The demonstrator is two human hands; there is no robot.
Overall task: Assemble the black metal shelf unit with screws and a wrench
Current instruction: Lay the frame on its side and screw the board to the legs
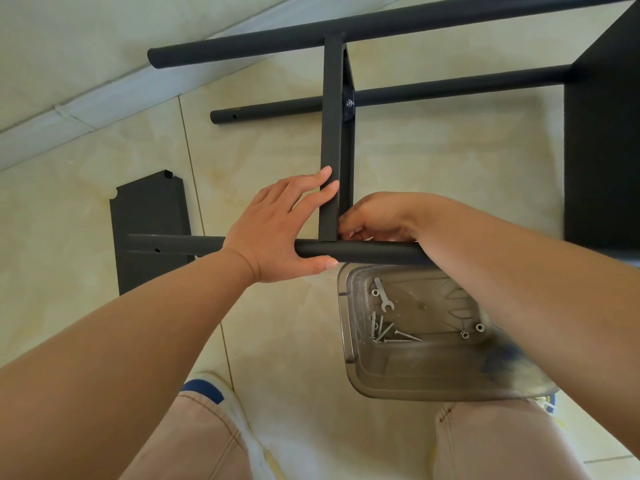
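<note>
Around near tube (360, 252), left grip (277, 230)

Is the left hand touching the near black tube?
Touching. Head view: left hand wraps the near black tube, thumb under it, fingers against the upright shelf panel.

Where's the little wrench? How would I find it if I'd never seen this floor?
Look near the person's knees for the clear plastic tray on the tiled floor. The small flat silver wrench lies alone at its far left corner. Unlike the thin screws beside it, it is flat with a forked end.
</note>
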